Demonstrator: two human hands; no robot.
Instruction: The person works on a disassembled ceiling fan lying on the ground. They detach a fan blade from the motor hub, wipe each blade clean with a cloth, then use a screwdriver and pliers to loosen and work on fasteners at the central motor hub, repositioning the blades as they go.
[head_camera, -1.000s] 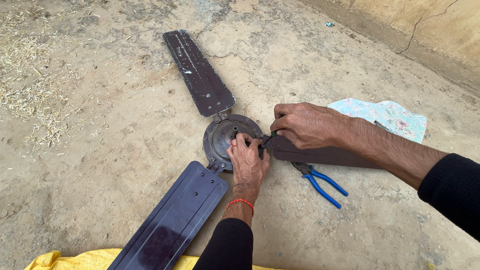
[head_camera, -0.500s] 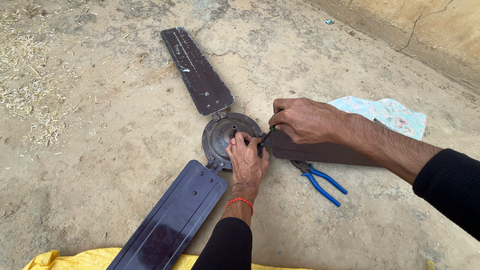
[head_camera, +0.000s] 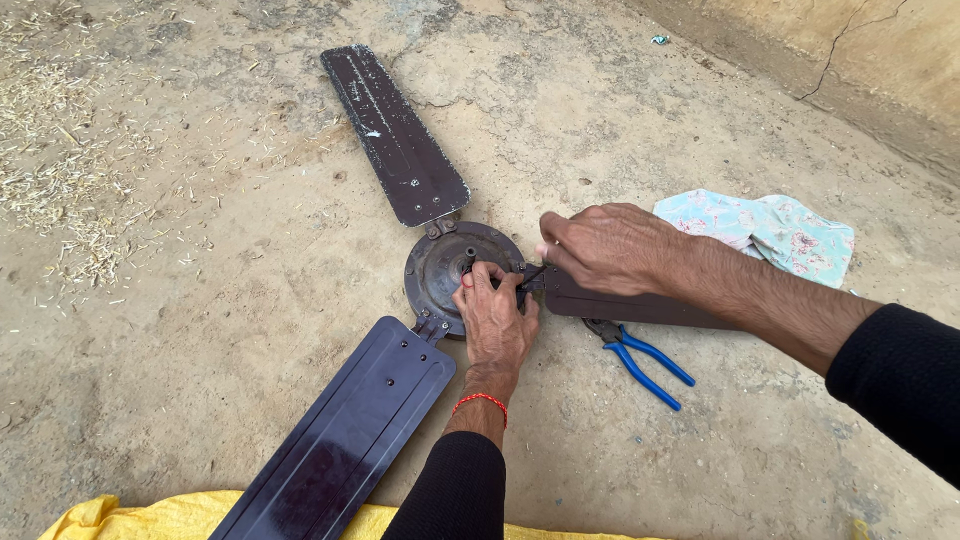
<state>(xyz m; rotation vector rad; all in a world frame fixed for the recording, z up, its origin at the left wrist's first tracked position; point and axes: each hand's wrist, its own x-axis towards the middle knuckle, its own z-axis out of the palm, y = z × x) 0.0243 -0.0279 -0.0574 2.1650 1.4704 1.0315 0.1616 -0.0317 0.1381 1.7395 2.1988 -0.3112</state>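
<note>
Item one, far left: loose straw (head_camera: 60, 190) scattered over the concrete floor (head_camera: 200, 330). At the bottom edge I see a yellow cloth (head_camera: 150, 515).

Item two: a dark brown ceiling fan lying flat on the floor. Its near blade (head_camera: 350, 435) runs toward me, its far blade (head_camera: 395, 135) points up and away, and both join the round motor hub (head_camera: 445, 265) at centre.

Item three: my left hand (head_camera: 497, 320), a red thread at the wrist, rests on the hub's right edge, fingers curled down onto the bracket there; I cannot tell whether it grips anything.

Item four: my right hand (head_camera: 605, 250) is closed around a small dark tool (head_camera: 530, 275) at the root of the third blade (head_camera: 640, 308), which lies under my forearm.

Item five: blue-handled pliers (head_camera: 640, 360) on the floor just beside that blade.

Item six, right: a crumpled floral cloth (head_camera: 770, 230), near the wall (head_camera: 880, 60).
</note>
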